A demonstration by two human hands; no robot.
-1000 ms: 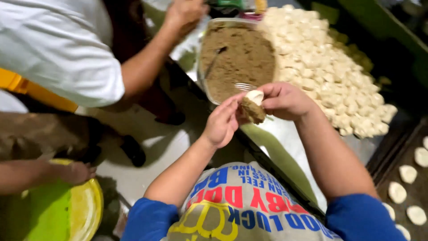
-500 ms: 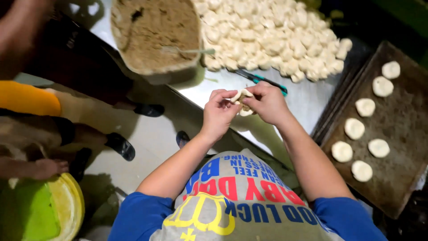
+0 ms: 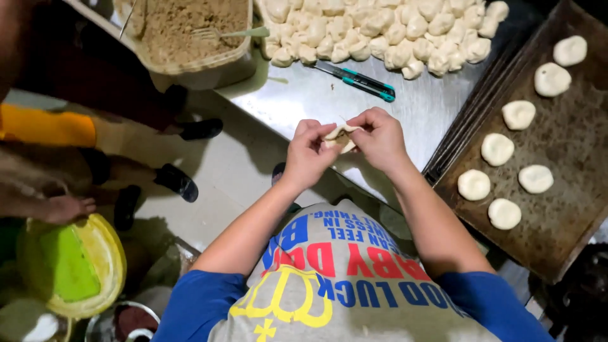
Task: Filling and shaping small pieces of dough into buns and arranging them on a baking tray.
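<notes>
You are pinching a small piece of dough [image 3: 340, 135] between both hands above the near edge of the steel table [image 3: 297, 101], your left hand [image 3: 308, 154] closing on its left side and your right hand [image 3: 379, 137] closing on its right, fingertips of both meeting over the top; brown filling is showing faintly in the fold. Just beyond your hands, a teal-handled knife [image 3: 358, 80] is lying flat on the table, its blade pointing toward a heap of pale dough balls [image 3: 380, 28] that is spreading across the far side. To the left of the heap, a tub [image 3: 196, 63] of brown filling is sitting at the table's corner, with a fork [image 3: 228, 33] resting in the crumbly mix. On your right, a dark tray [image 3: 570, 209] is carrying seven flattened dough rounds [image 3: 497, 149], set apart from one another in two loose lines. Below the table on your left, another person's leg and dark shoes [image 3: 177, 180] are standing on the pale floor, and a second person's hand [image 3: 66, 208] is resting just above a yellow-green basin [image 3: 95, 266].
</notes>
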